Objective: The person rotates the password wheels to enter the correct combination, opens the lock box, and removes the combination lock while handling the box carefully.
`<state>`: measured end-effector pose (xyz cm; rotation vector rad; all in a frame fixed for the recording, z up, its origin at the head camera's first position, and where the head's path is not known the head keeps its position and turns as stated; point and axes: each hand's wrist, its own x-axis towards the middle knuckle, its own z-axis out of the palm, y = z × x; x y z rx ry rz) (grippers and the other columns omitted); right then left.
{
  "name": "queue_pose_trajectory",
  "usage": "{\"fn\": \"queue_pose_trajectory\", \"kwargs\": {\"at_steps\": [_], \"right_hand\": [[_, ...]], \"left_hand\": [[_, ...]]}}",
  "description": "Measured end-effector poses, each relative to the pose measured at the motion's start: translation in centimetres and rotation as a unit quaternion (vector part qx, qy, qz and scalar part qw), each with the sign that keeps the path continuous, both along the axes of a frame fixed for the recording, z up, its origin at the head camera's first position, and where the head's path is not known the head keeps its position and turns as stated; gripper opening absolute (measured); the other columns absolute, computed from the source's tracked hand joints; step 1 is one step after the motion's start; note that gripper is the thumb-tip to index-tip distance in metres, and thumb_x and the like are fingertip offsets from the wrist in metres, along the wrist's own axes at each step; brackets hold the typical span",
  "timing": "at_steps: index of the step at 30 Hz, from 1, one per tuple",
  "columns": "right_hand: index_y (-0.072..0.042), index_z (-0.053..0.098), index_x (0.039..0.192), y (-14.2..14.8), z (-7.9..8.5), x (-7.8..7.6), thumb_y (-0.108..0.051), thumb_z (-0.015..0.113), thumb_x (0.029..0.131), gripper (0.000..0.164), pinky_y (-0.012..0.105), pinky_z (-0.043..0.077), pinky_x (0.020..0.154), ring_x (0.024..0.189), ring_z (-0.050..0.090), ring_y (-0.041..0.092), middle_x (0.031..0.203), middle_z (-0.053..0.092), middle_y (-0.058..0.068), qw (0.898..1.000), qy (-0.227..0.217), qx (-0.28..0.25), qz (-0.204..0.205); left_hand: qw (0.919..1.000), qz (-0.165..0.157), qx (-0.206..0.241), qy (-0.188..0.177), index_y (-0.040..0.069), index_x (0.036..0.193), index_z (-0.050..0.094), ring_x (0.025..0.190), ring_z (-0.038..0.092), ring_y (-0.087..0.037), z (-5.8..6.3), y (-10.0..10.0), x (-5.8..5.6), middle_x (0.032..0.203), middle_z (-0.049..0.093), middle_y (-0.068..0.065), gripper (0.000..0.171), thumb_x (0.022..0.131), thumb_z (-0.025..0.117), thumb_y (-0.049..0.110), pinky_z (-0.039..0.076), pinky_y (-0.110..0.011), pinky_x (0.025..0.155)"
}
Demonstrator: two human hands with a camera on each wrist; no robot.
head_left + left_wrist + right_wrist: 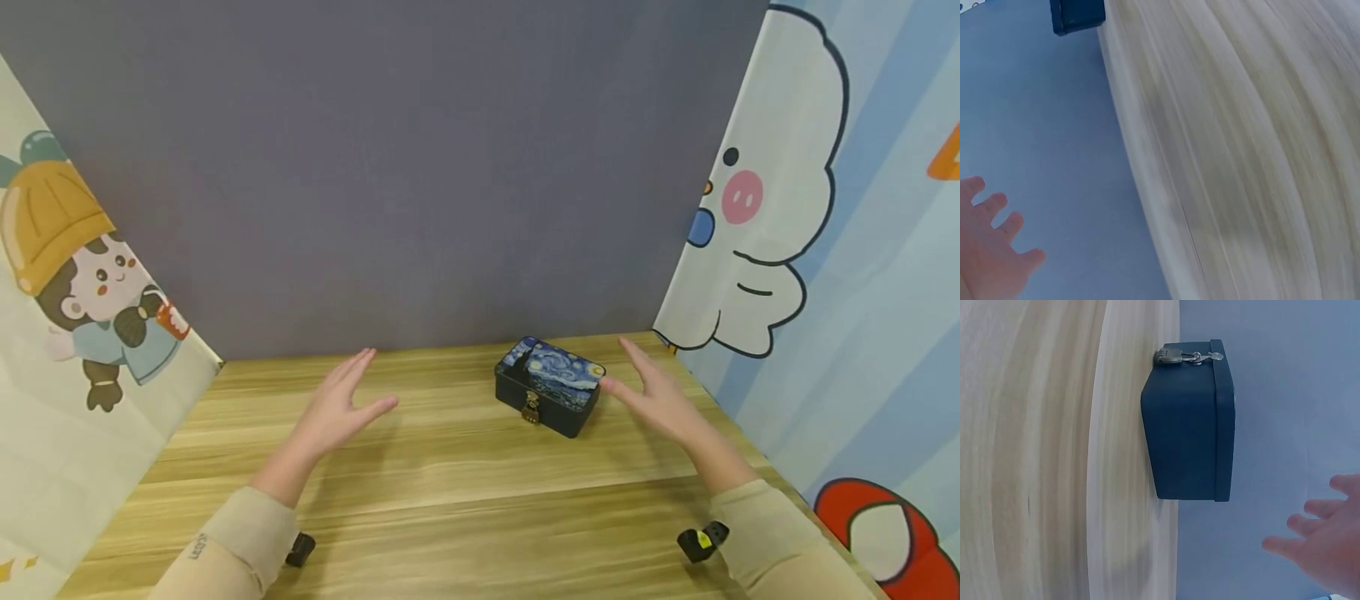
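A dark blue box (551,383) with a starry night painting on its lid sits closed and at an angle on the wooden table, right of the middle. A small combination padlock (531,408) hangs from the clasp on its front, and the right wrist view shows this padlock (1170,356) too. My right hand (663,404) is held just right of the box, fingers straight and thumb toward it, apart from it in the right wrist view. To the left, my left hand (333,412) hovers over the table with straight fingers, holding nothing.
The wooden table (450,517) ends at a grey back panel (420,183). Cartoon-printed curtains stand on both sides, the left curtain (67,467) and the right curtain (840,400). Black wrist devices show under both sleeves.
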<state>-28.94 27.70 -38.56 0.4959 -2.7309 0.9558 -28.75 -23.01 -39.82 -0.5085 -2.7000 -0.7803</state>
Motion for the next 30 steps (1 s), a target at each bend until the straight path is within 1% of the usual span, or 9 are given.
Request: {"fn": "queue_pose_trajectory", "kwargs": {"at_steps": [4,10,15,17,20,24,30], "right_hand": [[-0.014,0.011,0.164,-0.4,0.2,0.3,-0.049,0.055,0.102,0.083,0.074,0.027,0.107,0.143,0.027,0.054,0.163,0.021,0.024,1.000,-0.005,-0.011,-0.004],[-0.010,0.018,0.163,-1.0,0.1,0.4,-0.043,0.056,0.104,0.077,0.068,0.037,0.103,0.141,0.035,0.049,0.162,0.026,0.023,0.998,-0.009,-0.061,0.003],[-0.005,0.025,0.160,-1.5,-0.2,0.3,-0.041,0.059,0.103,0.076,0.065,0.040,0.103,0.138,0.040,0.048,0.161,0.030,0.023,0.996,-0.006,-0.090,0.003],[-0.005,0.026,0.160,-1.7,-0.2,0.4,-0.042,0.059,0.102,0.076,0.066,0.041,0.102,0.137,0.041,0.048,0.160,0.032,0.023,0.995,-0.008,-0.097,0.000],[-0.004,0.029,0.158,-2.0,-0.3,0.5,-0.042,0.061,0.102,0.075,0.066,0.042,0.101,0.136,0.043,0.048,0.158,0.035,0.023,0.994,-0.009,-0.107,-0.005],[-0.002,0.032,0.156,-2.6,-0.3,0.5,-0.041,0.062,0.102,0.074,0.064,0.042,0.102,0.135,0.044,0.048,0.155,0.038,0.025,0.993,-0.004,-0.115,-0.001],[0.000,0.033,0.155,-3.2,-0.6,0.5,-0.041,0.061,0.102,0.072,0.062,0.042,0.103,0.136,0.044,0.045,0.153,0.042,0.023,0.994,-0.002,-0.112,0.007]], "left_hand": [[0.9996,-0.007,0.023,-0.012,0.015,0.162,0.023,0.149,0.022,-0.041,0.0,0.9,-0.2,0.166,0.023,-0.011,0.094,0.092,0.065,0.061,0.018,-0.066,0.116],[0.9979,-0.021,0.057,-0.023,0.014,0.161,0.027,0.148,0.026,-0.040,-0.3,2.3,-0.7,0.164,0.026,-0.014,0.091,0.092,0.066,0.060,0.022,-0.065,0.115],[0.9964,-0.028,0.074,-0.029,0.012,0.158,0.034,0.146,0.030,-0.040,-0.8,3.4,-1.2,0.161,0.032,-0.015,0.087,0.092,0.067,0.059,0.025,-0.065,0.113],[0.9960,-0.029,0.080,-0.029,0.011,0.157,0.037,0.145,0.032,-0.040,-0.8,3.8,-1.1,0.160,0.034,-0.016,0.085,0.092,0.067,0.058,0.026,-0.065,0.113],[0.9951,-0.034,0.088,-0.030,0.010,0.155,0.041,0.141,0.039,-0.040,-0.8,4.4,-1.2,0.157,0.038,-0.017,0.082,0.093,0.067,0.056,0.030,-0.064,0.111],[0.9936,-0.043,0.100,-0.029,0.008,0.152,0.045,0.131,0.050,-0.038,-0.9,5.1,-1.3,0.152,0.046,-0.017,0.077,0.094,0.068,0.052,0.039,-0.062,0.106],[0.9911,-0.054,0.116,-0.035,0.006,0.149,0.048,0.126,0.054,-0.036,-1.3,6.2,-1.4,0.146,0.052,-0.016,0.072,0.094,0.069,0.049,0.045,-0.058,0.101]]}}
